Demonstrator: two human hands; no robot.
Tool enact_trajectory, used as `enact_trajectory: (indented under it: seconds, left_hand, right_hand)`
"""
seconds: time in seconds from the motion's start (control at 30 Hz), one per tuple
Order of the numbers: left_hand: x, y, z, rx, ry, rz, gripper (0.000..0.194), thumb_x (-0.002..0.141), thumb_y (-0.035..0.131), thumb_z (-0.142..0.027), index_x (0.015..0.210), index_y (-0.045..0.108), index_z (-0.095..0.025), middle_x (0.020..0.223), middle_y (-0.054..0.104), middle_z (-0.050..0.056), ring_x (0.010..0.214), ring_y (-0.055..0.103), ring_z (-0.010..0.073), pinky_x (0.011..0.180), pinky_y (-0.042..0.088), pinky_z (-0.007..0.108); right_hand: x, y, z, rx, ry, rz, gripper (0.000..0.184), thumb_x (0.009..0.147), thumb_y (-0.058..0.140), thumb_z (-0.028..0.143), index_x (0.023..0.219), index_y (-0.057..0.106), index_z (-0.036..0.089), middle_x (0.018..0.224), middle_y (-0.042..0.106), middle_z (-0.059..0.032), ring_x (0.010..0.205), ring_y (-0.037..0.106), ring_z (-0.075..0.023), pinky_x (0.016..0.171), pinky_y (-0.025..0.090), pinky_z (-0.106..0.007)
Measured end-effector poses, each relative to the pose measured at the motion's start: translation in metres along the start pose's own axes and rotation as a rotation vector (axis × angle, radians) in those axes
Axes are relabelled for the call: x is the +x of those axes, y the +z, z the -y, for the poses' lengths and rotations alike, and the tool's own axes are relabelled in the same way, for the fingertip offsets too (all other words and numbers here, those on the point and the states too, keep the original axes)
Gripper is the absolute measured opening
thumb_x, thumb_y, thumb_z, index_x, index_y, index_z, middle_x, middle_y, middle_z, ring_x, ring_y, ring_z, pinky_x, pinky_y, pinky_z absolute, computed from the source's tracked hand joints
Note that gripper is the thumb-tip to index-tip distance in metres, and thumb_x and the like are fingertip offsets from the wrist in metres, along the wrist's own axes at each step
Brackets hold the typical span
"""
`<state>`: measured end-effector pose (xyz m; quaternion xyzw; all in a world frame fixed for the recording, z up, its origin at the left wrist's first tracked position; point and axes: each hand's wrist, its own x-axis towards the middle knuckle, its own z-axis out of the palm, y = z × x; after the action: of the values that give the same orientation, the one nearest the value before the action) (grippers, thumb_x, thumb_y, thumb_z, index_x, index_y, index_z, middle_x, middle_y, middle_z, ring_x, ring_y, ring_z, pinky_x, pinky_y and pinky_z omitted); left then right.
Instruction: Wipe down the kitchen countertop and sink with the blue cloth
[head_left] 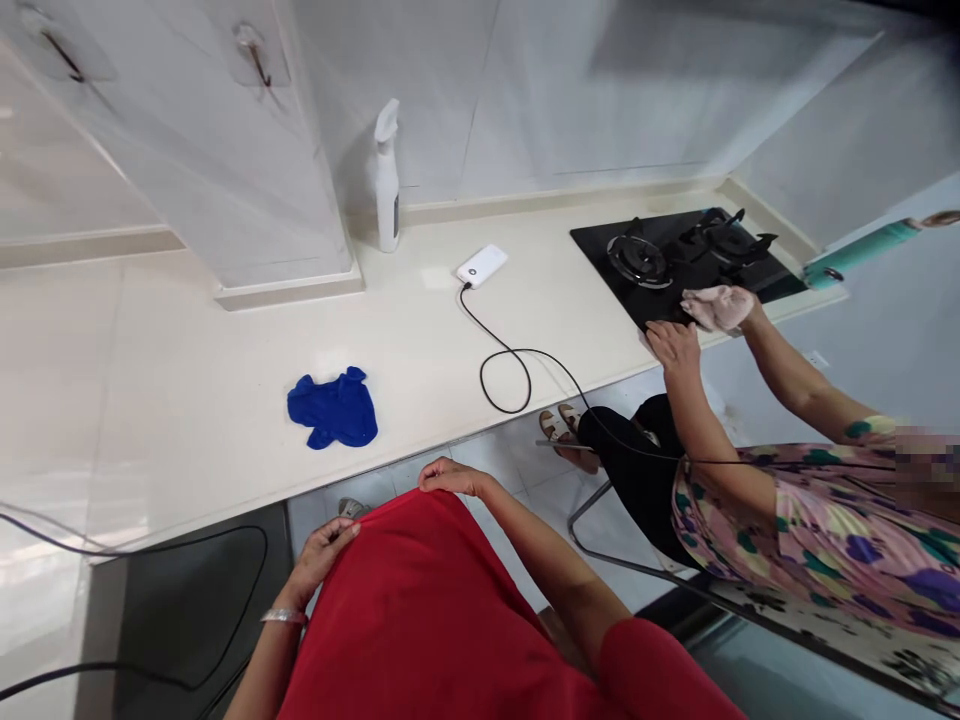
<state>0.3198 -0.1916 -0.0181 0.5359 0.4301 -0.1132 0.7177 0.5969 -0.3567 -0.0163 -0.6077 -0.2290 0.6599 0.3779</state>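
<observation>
My left hand (324, 552), with a silver bracelet at the wrist, pinches the hem of a red shirt (420, 600) that I wear. At the other end of the stretched hem, my right hand (454, 477) grips the cloth between thumb and fingers. Both hands are in front of the counter edge. Beyond them a crumpled blue cloth (334, 410) lies on the pale countertop (420, 340), apart from either hand.
A white spray bottle (387, 185) stands by the wall. A white power bank (482, 266) with a looped black cable (504, 355) lies on the counter. At right, a co-worker's hand holds a pale rag (716, 306) on the black gas stove (622, 260).
</observation>
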Motion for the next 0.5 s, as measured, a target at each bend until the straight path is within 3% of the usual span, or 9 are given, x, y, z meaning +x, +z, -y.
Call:
enact_trajectory:
  seconds: [0.13, 0.3, 0.4, 0.5]
  left_hand:
    - [-0.012, -0.004, 0.010, -0.051, -0.025, 0.034, 0.076, 0.060, 0.081, -0.080, 0.094, 0.062, -0.014, 0.083, 0.061, 0.002, 0.074, 0.052, 0.0152, 0.068, 0.041, 0.025]
    - [-0.021, -0.007, 0.030, -0.222, -0.100, 0.086, 0.075, 0.057, 0.090, -0.072, 0.095, 0.060, -0.015, 0.083, 0.062, 0.002, 0.073, 0.054, 0.0143, 0.067, 0.042, 0.024]
    - [-0.025, -0.010, 0.041, -0.337, -0.121, 0.043, 0.073, 0.056, 0.093, -0.065, 0.100, 0.062, -0.017, 0.097, 0.067, 0.005, 0.085, 0.061, 0.0176, 0.075, 0.048, 0.025]
    - [-0.028, -0.014, 0.052, -0.363, -0.101, 0.009, 0.081, 0.055, 0.091, -0.069, 0.112, 0.062, -0.019, 0.108, 0.067, 0.009, 0.096, 0.063, 0.0233, 0.082, 0.051, 0.030]
  right_hand:
    - [0.016, 0.003, 0.004, -0.044, 0.036, 0.082, 0.012, 0.065, 0.070, 0.024, 0.073, 0.071, 0.016, 0.066, 0.061, 0.0057, 0.064, 0.049, -0.0088, 0.060, 0.035, -0.020]
    - [0.029, 0.009, 0.007, -0.087, 0.056, 0.093, 0.018, 0.068, 0.069, 0.026, 0.084, 0.071, 0.017, 0.070, 0.061, 0.0061, 0.061, 0.048, -0.0069, 0.055, 0.034, -0.018]
    - [0.032, 0.015, 0.005, -0.150, 0.088, 0.092, 0.020, 0.068, 0.069, 0.024, 0.087, 0.070, 0.018, 0.069, 0.061, 0.0060, 0.060, 0.051, -0.0073, 0.056, 0.037, -0.018]
    - [0.030, 0.026, 0.004, -0.265, 0.106, 0.103, 0.017, 0.068, 0.072, 0.023, 0.084, 0.069, 0.017, 0.067, 0.063, 0.0043, 0.062, 0.056, -0.0102, 0.058, 0.042, -0.020]
